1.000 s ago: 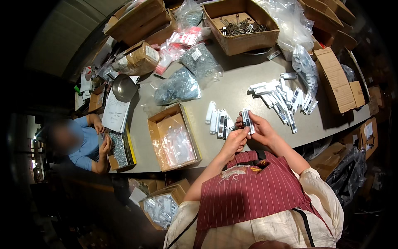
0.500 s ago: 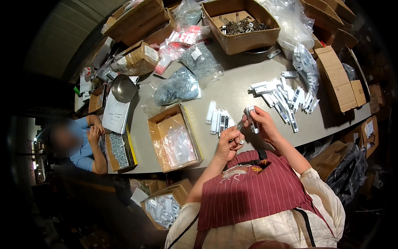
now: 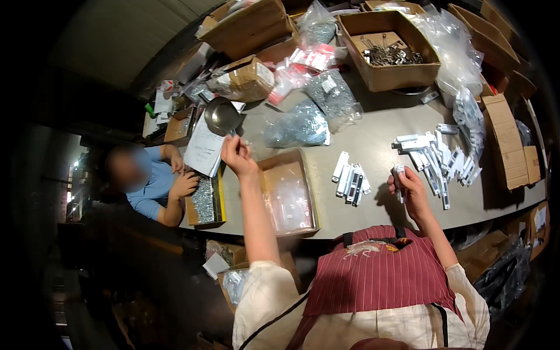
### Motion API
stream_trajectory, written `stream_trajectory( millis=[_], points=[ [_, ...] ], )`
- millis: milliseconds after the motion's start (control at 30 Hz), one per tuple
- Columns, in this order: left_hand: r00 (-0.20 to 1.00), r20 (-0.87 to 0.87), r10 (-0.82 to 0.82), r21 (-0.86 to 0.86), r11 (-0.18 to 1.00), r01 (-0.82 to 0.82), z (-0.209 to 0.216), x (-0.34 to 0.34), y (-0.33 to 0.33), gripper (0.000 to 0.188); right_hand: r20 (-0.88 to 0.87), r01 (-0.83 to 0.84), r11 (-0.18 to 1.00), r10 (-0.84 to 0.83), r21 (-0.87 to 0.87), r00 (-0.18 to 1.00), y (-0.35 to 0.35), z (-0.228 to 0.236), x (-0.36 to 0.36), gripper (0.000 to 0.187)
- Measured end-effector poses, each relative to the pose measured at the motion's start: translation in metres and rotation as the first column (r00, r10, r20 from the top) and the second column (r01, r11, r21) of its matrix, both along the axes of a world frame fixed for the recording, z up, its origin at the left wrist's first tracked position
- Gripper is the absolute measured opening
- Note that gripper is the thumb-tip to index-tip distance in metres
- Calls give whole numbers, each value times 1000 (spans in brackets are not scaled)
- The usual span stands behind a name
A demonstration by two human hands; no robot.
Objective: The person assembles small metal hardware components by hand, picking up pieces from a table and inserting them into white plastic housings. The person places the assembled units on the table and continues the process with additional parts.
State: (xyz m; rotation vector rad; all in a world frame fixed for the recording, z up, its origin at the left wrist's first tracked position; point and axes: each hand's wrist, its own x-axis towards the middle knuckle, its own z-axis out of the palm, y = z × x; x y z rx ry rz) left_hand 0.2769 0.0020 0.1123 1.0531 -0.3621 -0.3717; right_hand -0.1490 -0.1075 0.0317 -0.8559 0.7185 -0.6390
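Note:
My left hand (image 3: 238,156) is stretched forward over the left part of the table, beside the round metal pan (image 3: 221,115). Its fingers are closed on a small shiny metal piece (image 3: 232,133), only partly visible. In my right hand (image 3: 412,190) is a narrow white-and-silver latch-like part (image 3: 399,182), held upright between thumb and fingers. Between my hands a small group of similar white parts (image 3: 351,178) lies on the table. A larger loose pile of them (image 3: 438,157) is just beyond my right hand. Under my left forearm stands an open carton (image 3: 314,204) holding clear plastic bags.
A person in a blue shirt (image 3: 153,184) sits at the left by a box of screws (image 3: 204,201). Bags of metal hardware (image 3: 298,123) lie mid-table. A carton of metal pieces (image 3: 402,73) stands at the back, and an open cardboard box (image 3: 504,143) at the right.
My left hand has moved away from my right hand, left and forward to beside the pan. My right hand still holds the white-and-silver part. The whole view has shifted.

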Motion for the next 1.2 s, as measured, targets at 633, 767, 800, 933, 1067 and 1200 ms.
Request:
stream_trajectory(
  millis=[633,767,800,933,1067,1200],
  points=[
    [883,227,-411,775,626,92,-55,115,-66,21,261,68,936,-166,346,951,-7,-11,-26,37],
    [692,722,-7,367,852,-374,-27,24,-29,21,354,32,898,-205,439,912,-13,-16,-19,43],
    [700,714,-16,371,856,-359,-19,-16,-22,21,335,28,895,-195,444,922,-12,-17,-12,42],
    [518,651,-555,613,787,73,-27,-166,-12,17,272,-60,917,-54,395,961,-9,-16,5,41],
    [273,499,-823,800,558,221,-47,-241,-10,28,124,-110,948,76,300,989,-4,-7,12,37],
    [73,477,-876,860,482,168,-56,-265,-16,40,13,-45,978,43,205,999,4,-12,5,36]
  ],
)
